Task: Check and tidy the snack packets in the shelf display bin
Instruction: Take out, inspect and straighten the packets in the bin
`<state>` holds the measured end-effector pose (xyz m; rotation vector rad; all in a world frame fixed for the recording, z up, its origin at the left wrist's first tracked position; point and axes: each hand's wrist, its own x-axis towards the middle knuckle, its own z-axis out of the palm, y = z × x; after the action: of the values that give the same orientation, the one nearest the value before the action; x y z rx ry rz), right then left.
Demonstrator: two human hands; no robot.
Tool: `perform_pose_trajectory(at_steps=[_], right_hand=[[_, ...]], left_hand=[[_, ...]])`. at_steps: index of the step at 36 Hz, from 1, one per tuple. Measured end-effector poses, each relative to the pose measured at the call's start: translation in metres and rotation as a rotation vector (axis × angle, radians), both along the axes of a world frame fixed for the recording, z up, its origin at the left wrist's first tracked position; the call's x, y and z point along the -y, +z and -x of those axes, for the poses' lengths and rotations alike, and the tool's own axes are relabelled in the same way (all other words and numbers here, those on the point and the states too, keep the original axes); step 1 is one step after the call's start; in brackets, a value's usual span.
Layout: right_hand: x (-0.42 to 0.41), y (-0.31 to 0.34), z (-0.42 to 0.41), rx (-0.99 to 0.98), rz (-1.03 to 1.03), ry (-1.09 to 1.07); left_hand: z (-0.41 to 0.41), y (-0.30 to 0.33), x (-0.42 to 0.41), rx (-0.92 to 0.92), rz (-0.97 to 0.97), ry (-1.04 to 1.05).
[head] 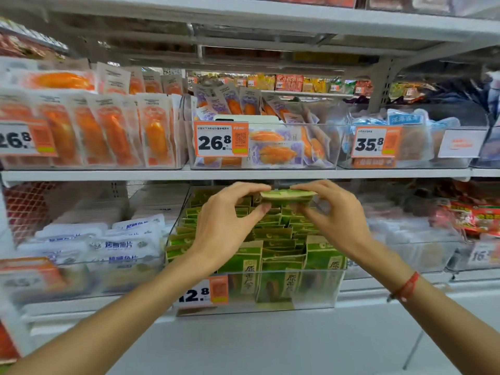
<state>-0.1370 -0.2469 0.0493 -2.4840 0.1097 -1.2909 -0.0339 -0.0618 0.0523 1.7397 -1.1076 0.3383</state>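
Shelving (243, 174) carries a clear display bin (313, 290) packed with upright green snack packets (273, 234). Above its rear rows, left hand (230, 215) and right hand (332, 212) each pinch one end of a single green packet (286, 196), held flat. Red wrist cord (405, 286) circles the right wrist.

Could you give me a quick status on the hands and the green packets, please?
Left hand and right hand pinch one green packet above clear bin. Bin packed with green packets. Nothing blocking.

Green snack packets (273, 234) stand packed upright in a clear bin (313, 289); one packet (288, 195), seemingly flat, sits raised above them.
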Motion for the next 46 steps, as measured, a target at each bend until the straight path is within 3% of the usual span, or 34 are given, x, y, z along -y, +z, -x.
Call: perform_pose_trajectory(at_steps=[4,9,14,18,27,31,35,46], right_hand=[[-0.03,0.0,0.018,0.155,0.003,0.06],[-0.064,-0.023,0.034,0.329,0.031,0.037],[-0.086,-0.053,0.043,0.376,0.006,0.044],[-0.092,-0.074,0.042,0.234,-0.041,0.102],[-0.092,-0.11,0.035,-0.163,-0.553,0.251],[-0.09,-0.116,0.034,-0.201,-0.732,0.219],[-0.089,-0.12,0.035,-0.222,-0.766,0.145],[-0.094,-0.125,0.039,-0.516,-0.906,0.127]], left_hand=[[0.02,-0.006,-0.012,-0.139,0.163,-0.076],[0.048,-0.022,-0.027,-0.188,0.364,-0.188],[0.064,-0.046,-0.039,-0.221,0.357,-0.277],[0.062,-0.073,-0.043,-0.399,0.324,-0.315],[0.054,-0.111,-0.049,-0.709,0.203,-0.321],[0.048,-0.118,-0.051,-0.681,0.184,-0.226],[0.043,-0.124,-0.051,-0.658,0.191,-0.133],[0.052,-0.126,-0.052,-0.772,0.118,-0.198]])
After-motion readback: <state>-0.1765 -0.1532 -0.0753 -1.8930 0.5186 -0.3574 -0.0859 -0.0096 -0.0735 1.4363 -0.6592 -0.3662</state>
